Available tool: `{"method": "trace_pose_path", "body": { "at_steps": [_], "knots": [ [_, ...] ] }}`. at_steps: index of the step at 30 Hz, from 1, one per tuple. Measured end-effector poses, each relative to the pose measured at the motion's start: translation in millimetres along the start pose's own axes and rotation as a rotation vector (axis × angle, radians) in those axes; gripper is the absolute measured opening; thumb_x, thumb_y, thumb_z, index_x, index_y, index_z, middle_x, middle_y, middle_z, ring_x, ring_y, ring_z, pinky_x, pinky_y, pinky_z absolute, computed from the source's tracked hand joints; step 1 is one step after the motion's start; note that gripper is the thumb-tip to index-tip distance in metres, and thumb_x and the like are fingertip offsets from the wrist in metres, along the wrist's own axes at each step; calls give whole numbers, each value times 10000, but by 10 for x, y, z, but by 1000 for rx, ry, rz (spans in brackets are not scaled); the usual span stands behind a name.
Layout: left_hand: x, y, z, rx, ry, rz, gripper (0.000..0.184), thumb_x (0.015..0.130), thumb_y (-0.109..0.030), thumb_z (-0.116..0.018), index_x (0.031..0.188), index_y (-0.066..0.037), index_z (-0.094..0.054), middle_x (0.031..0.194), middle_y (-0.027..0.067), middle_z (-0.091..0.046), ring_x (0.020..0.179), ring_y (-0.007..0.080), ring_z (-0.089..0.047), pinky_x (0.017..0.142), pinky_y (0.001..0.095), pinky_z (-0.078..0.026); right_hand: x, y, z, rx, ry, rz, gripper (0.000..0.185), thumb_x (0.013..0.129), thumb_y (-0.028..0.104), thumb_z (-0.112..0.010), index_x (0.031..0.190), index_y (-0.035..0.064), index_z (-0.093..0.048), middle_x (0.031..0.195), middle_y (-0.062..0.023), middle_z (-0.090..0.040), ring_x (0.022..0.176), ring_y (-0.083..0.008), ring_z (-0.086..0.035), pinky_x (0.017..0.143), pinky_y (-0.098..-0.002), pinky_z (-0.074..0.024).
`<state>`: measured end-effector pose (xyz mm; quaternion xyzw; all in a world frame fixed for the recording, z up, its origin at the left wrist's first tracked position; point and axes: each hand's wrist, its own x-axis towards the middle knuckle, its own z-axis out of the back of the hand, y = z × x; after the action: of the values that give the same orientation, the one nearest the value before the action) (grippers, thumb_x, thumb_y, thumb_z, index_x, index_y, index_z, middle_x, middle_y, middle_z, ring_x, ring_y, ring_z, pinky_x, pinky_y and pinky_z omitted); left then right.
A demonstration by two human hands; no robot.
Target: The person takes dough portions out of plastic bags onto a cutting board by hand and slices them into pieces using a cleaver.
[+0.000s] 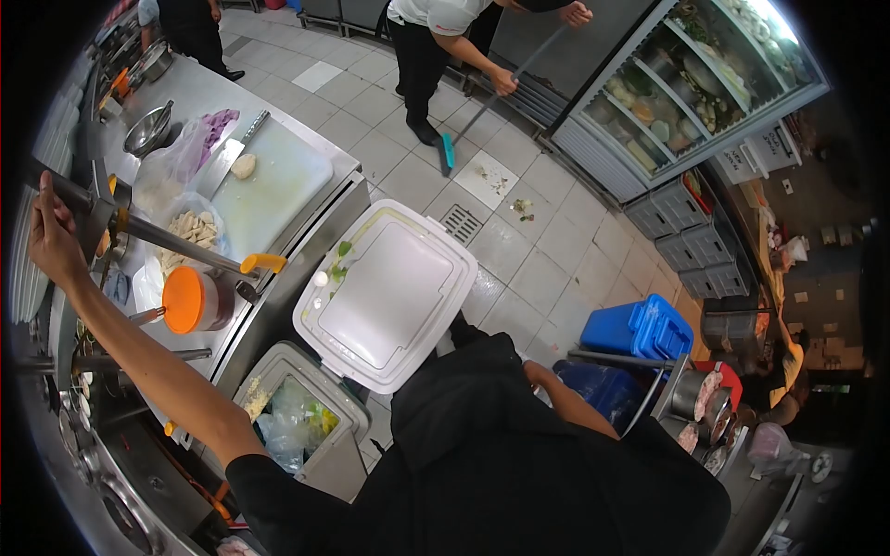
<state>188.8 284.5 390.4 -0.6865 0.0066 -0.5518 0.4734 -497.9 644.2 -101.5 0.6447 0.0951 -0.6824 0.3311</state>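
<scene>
My left hand [56, 233] half-curled at a pipe [176, 242], right hand [535, 374] low; grips unclear.
If swung low, my forearm [171, 366] could topple the orange-lidded tub [192, 300].

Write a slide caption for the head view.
Left hand at a metal pipe, scraps on a white lid beside an open bin; co-worker holding a broom.

Commercial kitchen around me, steel worktable [206, 85] with cutting board [283, 185] and cleaver [220, 168], glass-fronted fridge [607, 159] of food, tiled floor [533, 278] with drain grate [461, 224], pots [689, 397] to my right
</scene>
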Motion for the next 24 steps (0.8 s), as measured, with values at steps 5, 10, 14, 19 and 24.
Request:
{"method": "trace_pose_path", "body": {
  "at_steps": [5,10,14,19,24],
  "knots": [
    [-32,-69,-52,12,-14,-13,254,956,-233,-650,764,-73,-695,641,-46,-448,519,12,-346,463,179,-258,200,-141,-25,62,0,20,407,813,169,-723,1181,20,-634,1067,-217,-672,899,-383,-693,640,-546,-602],
    [-70,-124,-64,220,-39,-50,269,956,-269,-647,771,-84,-711,641,-52,-438,526,11,-346,476,185,-255,187,-163,26,50,17,55,367,829,169,-697,1163,27,-644,1050,-219,-673,900,-384,-693,635,-548,-601],
    [-85,-86,-34,213,-13,-79,378,975,-332,-601,689,-84,-610,617,-71,-400,518,9,-322,461,204,-224,-152,-79,20,194,-117,-37,301,785,212,-700,969,-25,-709,851,-171,-716,898,-306,-704,692,-496,-583],
    [-148,-205,-71,227,-61,-73,427,978,-344,-600,644,-77,-585,565,-60,-408,492,18,-323,442,220,-218,325,-565,153,87,-262,279,373,747,309,-701,891,-35,-692,877,-249,-696,818,-341,-710,707,-424,-526],
    [-532,-98,-529,383,-317,-579,424,1000,-297,-563,670,-32,-595,563,-2,-508,489,68,-429,441,245,-355,473,-861,406,75,-355,173,351,764,316,-692,872,-17,-712,832,-234,-698,831,-367,-703,700,-431,-530]
  ]
}}
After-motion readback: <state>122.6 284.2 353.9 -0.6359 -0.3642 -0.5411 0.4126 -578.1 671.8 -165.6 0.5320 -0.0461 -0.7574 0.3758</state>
